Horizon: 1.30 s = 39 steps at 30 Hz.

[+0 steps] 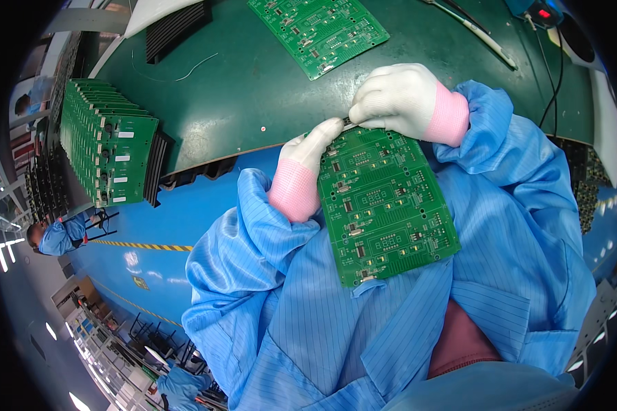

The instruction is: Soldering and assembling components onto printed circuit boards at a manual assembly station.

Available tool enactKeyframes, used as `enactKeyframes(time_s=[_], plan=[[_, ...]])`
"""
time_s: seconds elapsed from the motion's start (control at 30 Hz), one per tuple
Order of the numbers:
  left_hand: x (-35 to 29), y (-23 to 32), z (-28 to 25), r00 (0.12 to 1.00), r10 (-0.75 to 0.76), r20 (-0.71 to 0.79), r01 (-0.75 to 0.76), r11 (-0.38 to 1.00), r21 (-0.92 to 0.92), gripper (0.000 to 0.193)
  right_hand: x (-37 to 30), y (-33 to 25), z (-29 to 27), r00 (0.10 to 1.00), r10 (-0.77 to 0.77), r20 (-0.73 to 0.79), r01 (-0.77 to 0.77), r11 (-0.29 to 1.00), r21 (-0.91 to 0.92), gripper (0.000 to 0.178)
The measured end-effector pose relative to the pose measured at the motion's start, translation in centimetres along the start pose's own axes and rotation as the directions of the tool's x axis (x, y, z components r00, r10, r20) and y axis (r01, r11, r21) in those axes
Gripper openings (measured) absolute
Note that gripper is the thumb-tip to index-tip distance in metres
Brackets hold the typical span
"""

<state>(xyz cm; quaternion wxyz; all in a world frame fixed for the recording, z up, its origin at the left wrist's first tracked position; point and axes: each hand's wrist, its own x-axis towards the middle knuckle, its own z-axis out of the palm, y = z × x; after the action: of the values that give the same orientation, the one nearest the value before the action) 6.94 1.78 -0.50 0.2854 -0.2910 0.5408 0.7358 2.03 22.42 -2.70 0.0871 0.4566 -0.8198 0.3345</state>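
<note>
A green circuit board panel (pixel 384 198), with several repeated rows of small parts, is tilted up against my blue-sleeved front. My left hand (pixel 303 168), in a white glove with a pink cuff, grips its far left corner, thumb on the edge. At the far edge, my gloved right hand (pixel 397 103) is closed with its fingertips pressed to the board near the left thumb. A small dark and light strip (pixel 347 123) shows between the two hands; its kind is unclear. The undersides of the fingers are hidden.
Another green panel (pixel 322 31) lies farther back on the green table (pixel 219 103). To the left, several panels (pixel 127 161) stand in a black rack. A soldering-iron-like white tool (pixel 483 41) and a blue device (pixel 538 12) are at the far right. Wire (pixel 199 65) lies left.
</note>
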Motion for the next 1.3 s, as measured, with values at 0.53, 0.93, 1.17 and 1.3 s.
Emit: enactKeyframes(time_s=[0.53, 0.93, 1.17, 1.3], plan=[[0.0, 0.3, 0.3, 1.000, -0.008, 0.027, 0.007, 1.000, 0.011, 0.026, 0.0, 0.4, -0.1, 1.000, 0.011, 0.017, -0.012, 0.999, 0.031, 0.017], [-0.1, 0.3, 0.0, 0.976, -0.065, 0.208, 0.067, 0.998, 0.000, 0.031, -1.2, 1.7, -4.6, 0.966, 0.174, -0.192, -0.213, 0.954, -0.211, 0.014], [-0.2, -0.4, -0.7, 0.981, -0.091, 0.172, 0.118, 0.982, -0.150, 0.035, -7.6, 14.1, -10.3, 0.712, 0.585, -0.389, -0.690, 0.480, -0.541, 0.020], [0.2, -0.5, -2.7, 0.999, -0.006, 0.046, 0.014, 0.985, -0.171, 0.034, -6.3, 17.4, -10.2, 0.691, 0.669, -0.273, -0.694, 0.509, -0.509, 0.015]])
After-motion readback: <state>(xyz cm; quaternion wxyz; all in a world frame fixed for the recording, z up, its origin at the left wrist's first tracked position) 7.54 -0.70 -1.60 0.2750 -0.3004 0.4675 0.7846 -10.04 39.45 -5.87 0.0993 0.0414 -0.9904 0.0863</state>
